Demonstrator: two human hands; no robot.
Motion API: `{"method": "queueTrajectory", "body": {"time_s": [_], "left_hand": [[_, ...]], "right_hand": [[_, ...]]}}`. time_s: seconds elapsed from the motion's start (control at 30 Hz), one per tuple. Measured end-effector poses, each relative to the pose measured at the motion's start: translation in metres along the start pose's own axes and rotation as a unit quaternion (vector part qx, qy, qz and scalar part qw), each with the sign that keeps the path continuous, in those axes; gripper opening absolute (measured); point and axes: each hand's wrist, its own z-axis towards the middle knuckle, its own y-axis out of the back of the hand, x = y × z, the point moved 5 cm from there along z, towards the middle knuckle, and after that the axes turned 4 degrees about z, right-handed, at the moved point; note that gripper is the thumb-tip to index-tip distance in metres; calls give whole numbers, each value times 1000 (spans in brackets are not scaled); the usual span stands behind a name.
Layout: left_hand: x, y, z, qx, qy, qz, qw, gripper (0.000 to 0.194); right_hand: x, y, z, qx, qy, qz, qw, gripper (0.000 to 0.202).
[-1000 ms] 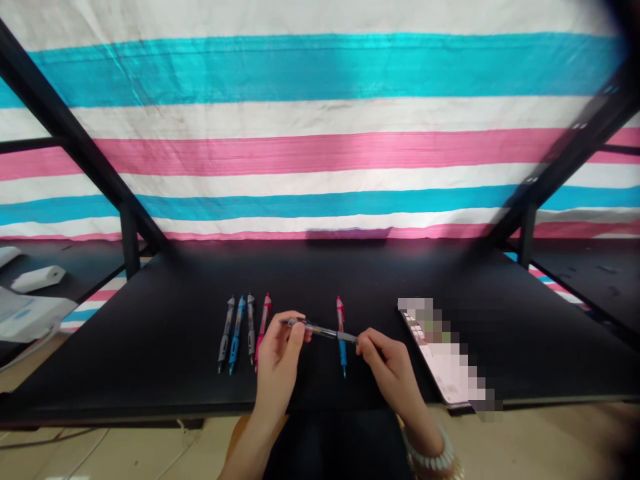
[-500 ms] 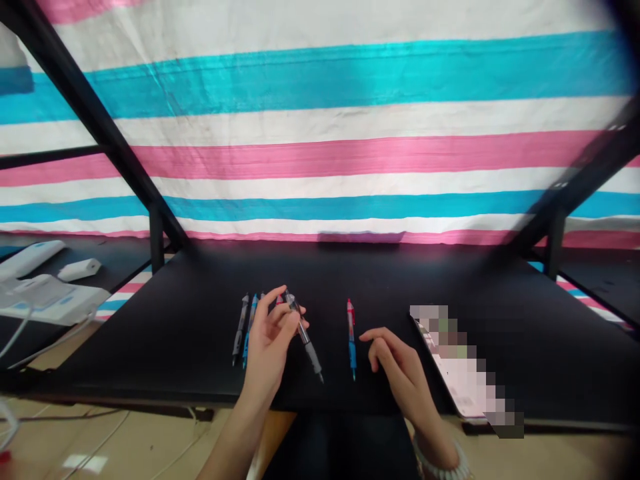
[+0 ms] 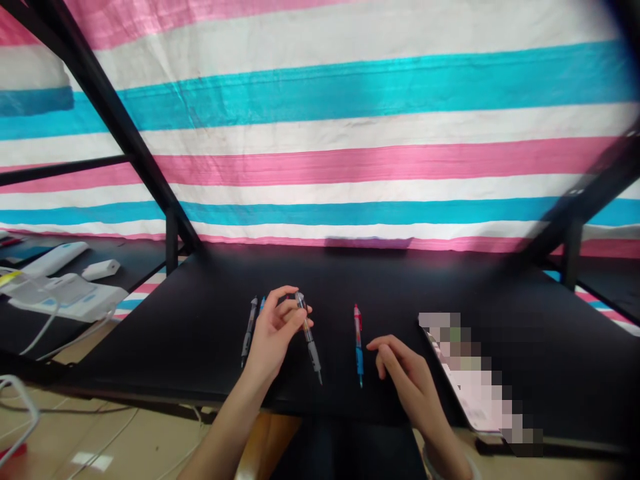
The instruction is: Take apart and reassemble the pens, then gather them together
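Observation:
Pinched between the thumb and fingers of my left hand (image 3: pixel 273 333) is a clear pen with a grey grip (image 3: pixel 311 343), its tip slanting down towards me. Just left of that hand a dark pen (image 3: pixel 249 332) lies on the black table, and the top of a blue pen (image 3: pixel 263 303) shows beside it, the rest covered by the hand. A pen with a red top and a blue grip (image 3: pixel 359 343) lies alone between my hands. My right hand (image 3: pixel 404 372) rests to its right, fingers loosely bent and apart, holding nothing.
A partly blurred flat, phone-like object (image 3: pixel 470 397) lies right of my right hand near the front edge. Black frame posts (image 3: pixel 173 240) stand at the table's back corners before a striped sheet (image 3: pixel 350 163). White devices with cables (image 3: pixel 75 297) sit on the left surface.
The view has swung a little left. The grey-grip pen in my left hand stands slightly steeper, and this hand now covers more of the pens behind it. My right hand stays near the red-topped pen.

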Motion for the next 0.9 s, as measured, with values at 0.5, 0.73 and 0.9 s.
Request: {"method": "queueTrajectory", "body": {"time_s": [0.5, 0.73, 0.9], "left_hand": [[-23, 26, 31, 85, -14, 74, 993, 42], [-25, 29, 39, 88, -16, 96, 991, 42], [-25, 28, 42, 90, -20, 128, 987, 40]], "right_hand": [[-7, 2, -1, 0, -6, 6, 1000, 40], [-10, 1, 0, 1, -8, 6, 1000, 41], [-9, 1, 0, -2, -7, 0, 1000, 41]]}}
